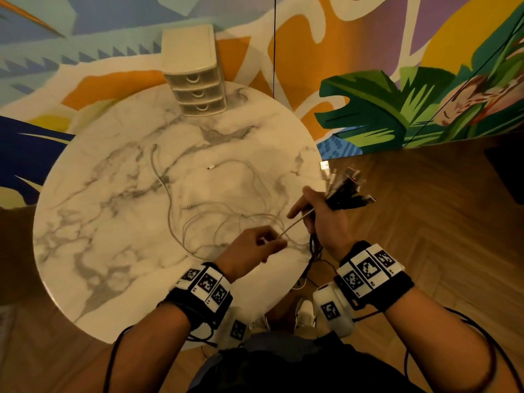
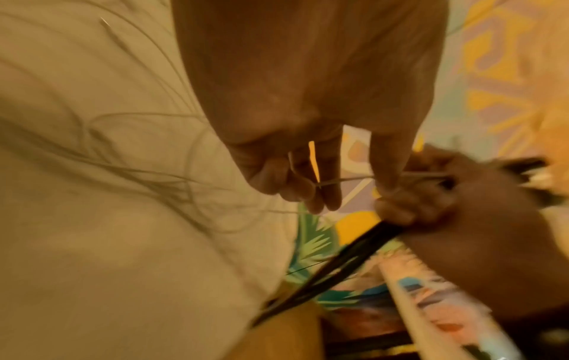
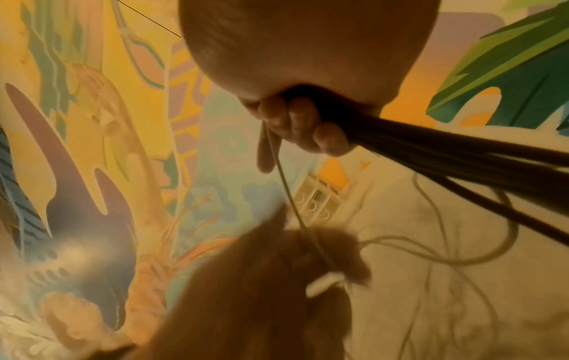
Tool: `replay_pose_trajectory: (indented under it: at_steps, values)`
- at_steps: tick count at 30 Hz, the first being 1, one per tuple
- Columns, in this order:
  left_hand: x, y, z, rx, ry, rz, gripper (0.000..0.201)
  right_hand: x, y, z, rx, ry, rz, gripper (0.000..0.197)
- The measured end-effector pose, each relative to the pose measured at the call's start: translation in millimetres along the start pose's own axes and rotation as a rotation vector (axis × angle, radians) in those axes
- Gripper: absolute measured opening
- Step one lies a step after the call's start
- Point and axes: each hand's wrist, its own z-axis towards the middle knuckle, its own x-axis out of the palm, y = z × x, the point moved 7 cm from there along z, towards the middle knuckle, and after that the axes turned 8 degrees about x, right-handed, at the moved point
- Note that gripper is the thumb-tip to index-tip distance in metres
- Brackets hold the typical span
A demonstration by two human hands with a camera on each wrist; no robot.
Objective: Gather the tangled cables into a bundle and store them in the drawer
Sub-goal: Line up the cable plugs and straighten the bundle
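Note:
My right hand grips a bundle of black cables at the table's right edge; their plugs fan out past my fist and their tails hang down off the rim. A taut white cable runs from that fist to my left hand, which pinches it near its white plug. Several thin white cables lie looped and tangled on the marble. The small three-drawer unit stands at the far edge with all drawers closed.
The round marble table stands against a colourful mural wall. Wooden floor lies to the right. A thin black cord hangs down the wall behind the table. My shoes show below the table's near edge.

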Motion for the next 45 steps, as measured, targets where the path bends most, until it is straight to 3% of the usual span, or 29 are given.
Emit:
replay_pose_trajectory:
  at_steps: [2,4,7,9,11,13,17,18,23,25,27,28,30,33,35,38,40,42,45]
  values:
    - [-6,36,1,-0.033,0.047,0.226,0.023,-9,6,0,-0.054,-0.043,0.110,0.050]
    - [-29,56,8,0.017,0.011,0.457,0.027,-10,12,0,-0.041,0.032,0.313,0.050]
    - [-90,50,21,0.010,-0.265,0.432,0.015,-4,20,-3,0.043,0.195,0.504,0.055]
    - [-146,36,28,0.004,-0.533,0.296,0.025,-8,26,-1,0.019,0.198,0.525,0.056]
    - [-189,13,28,0.110,-0.727,0.336,0.016,-16,30,4,-0.021,0.155,0.526,0.055]
    - [-197,8,27,0.154,-0.754,0.398,0.018,-23,29,8,-0.066,0.107,0.525,0.054]
    - [-165,46,33,-0.106,-0.467,0.177,0.020,-36,24,9,-0.121,0.033,0.441,0.052]
    - [-167,43,34,-0.121,-0.468,0.135,0.019,-39,23,8,-0.127,0.011,0.401,0.051]
    - [-225,4,11,0.034,-0.853,-0.022,0.008,-60,7,13,-0.076,-0.238,0.227,0.053]
    - [-212,16,5,-0.125,-0.771,0.078,0.014,-71,-5,16,-0.016,-0.324,0.193,0.048]
    - [-175,44,14,-0.334,-0.395,0.256,0.015,-77,-10,18,0.008,-0.340,0.088,0.047]
    - [-152,50,16,-0.412,-0.237,0.199,0.007,-75,-9,18,-0.002,-0.306,0.038,0.047]
    - [-121,42,16,-0.448,-0.114,0.017,0.025,-59,-2,16,-0.037,-0.187,-0.057,0.052]
    - [-109,-7,25,-0.221,-0.192,-0.048,0.036,-23,-1,12,-0.017,0.043,-0.165,0.058]
    - [-97,-40,26,-0.095,-0.216,0.055,0.035,1,-7,12,0.006,0.155,-0.218,0.055]
    - [-62,-75,21,0.066,-0.144,0.576,0.032,20,-10,18,0.066,0.171,-0.197,0.046]
    - [-45,-87,18,0.144,-0.167,0.881,0.029,22,-10,23,0.091,0.139,-0.128,0.043]
    - [-43,-88,15,0.165,-0.241,0.982,0.026,23,-7,25,0.088,0.137,-0.082,0.043]
    - [-43,-75,16,0.147,-0.224,0.979,0.027,26,-3,24,0.074,0.169,-0.155,0.040]
